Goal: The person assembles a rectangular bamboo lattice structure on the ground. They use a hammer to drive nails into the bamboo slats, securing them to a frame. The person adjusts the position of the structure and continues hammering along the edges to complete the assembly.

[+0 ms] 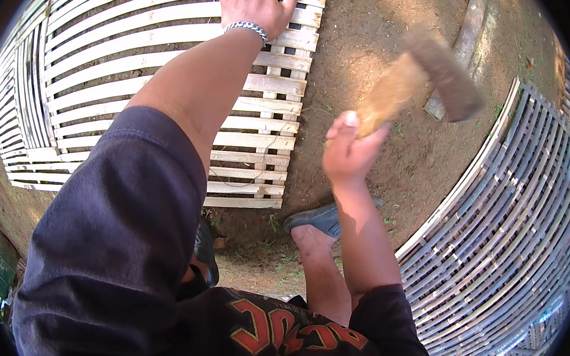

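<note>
My left hand [257,9] lies flat with fingers spread on the far right part of a pale slatted panel [169,34], probably bamboo or wood strips. A chain bracelet [246,28] is on that wrist. My right hand [355,150] is closed round the light wooden handle of a hammer [443,73], held in the air to the right of the panel. The hammer's blocky brown head is smeared by motion and points up and to the right. A thin wire or cord [259,169] curls over the panel's near right part.
A second, greyer slatted panel [493,232] stands at the right. A long piece of wood [468,32] lies on the bare dirt [347,43] at the far right. My shod feet, one in a grey shoe [318,219], are just nearer than the pale panel.
</note>
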Available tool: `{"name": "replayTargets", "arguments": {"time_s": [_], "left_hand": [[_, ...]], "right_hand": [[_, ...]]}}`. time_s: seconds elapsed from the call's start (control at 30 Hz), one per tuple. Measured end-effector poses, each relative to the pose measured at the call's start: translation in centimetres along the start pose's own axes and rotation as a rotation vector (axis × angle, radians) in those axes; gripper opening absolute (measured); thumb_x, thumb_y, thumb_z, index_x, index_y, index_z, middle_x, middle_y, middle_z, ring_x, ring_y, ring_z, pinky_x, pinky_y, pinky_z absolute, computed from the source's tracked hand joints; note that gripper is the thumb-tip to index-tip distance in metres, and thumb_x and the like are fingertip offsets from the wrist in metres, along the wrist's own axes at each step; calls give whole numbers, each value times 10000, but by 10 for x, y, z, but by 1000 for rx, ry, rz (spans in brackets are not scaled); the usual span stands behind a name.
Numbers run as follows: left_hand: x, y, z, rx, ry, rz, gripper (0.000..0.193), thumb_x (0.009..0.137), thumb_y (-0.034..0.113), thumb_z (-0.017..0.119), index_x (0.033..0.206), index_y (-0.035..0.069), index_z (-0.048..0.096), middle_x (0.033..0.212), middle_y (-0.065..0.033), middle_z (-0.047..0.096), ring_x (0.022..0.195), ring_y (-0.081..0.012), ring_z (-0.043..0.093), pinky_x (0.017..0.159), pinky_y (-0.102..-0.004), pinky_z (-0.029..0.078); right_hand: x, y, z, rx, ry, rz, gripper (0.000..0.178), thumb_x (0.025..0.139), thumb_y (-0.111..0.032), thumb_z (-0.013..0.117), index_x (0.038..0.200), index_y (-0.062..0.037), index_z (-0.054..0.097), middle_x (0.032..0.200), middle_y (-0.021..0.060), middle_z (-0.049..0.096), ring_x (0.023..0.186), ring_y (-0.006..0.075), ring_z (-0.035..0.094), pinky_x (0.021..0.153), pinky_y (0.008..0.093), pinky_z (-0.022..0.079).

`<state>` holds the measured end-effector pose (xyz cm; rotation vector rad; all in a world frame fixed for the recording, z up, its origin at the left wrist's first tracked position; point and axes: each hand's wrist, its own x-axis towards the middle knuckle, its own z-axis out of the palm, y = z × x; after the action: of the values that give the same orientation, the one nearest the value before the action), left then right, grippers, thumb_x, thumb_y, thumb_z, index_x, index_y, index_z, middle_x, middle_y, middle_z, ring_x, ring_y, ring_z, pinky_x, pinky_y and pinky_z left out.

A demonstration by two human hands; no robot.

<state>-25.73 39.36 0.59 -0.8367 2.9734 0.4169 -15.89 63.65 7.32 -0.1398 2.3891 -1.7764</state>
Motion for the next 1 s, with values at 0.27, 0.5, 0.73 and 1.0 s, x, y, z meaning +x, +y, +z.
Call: {"name": "replayTargets", "arguments": {"time_s": [0.27, 0.5, 0.73, 1.0], "left_hand": [[-1, -6, 6, -5, 53, 5, 826, 996, 540, 480, 1611, 21, 295, 1688, -236, 231, 1586, -361, 162, 1281, -570, 82], [7, 0, 12, 115, 166, 21, 818, 1001, 534, 470, 1612, 20, 292, 1687, -239, 229, 1586, -362, 160, 1282, -567, 82], [1, 0, 1, -21, -4, -5, 830, 997, 540, 475, 1614, 18, 286, 1691, -239, 218, 1585, -363, 166, 1282, -568, 77], [1, 1, 7, -35, 58, 15, 828, 993, 539, 477, 1612, 20, 294, 1686, -229, 242, 1580, -363, 181, 1280, -570, 85]], "right_hand": [[-5, -6, -2, -292, -112, 219, 326, 1065, -321, 553, 1122, -5, 494, 798, 234, 680, 716, 443, 687, 582, 463, 506], [3, -9, -12, -427, -200, 381, 307, 1060, -298, 566, 1076, 5, 515, 698, 173, 637, 633, 301, 671, 571, 411, 511], [-9, 4, 1, -730, -283, 253, 230, 1079, -266, 553, 1102, -44, 495, 714, 47, 593, 640, 99, 607, 570, 294, 489], [-11, 10, 0, -634, -287, 307, 364, 1052, -323, 583, 1135, 24, 512, 852, 263, 674, 813, 449, 699, 688, 494, 527]]}}
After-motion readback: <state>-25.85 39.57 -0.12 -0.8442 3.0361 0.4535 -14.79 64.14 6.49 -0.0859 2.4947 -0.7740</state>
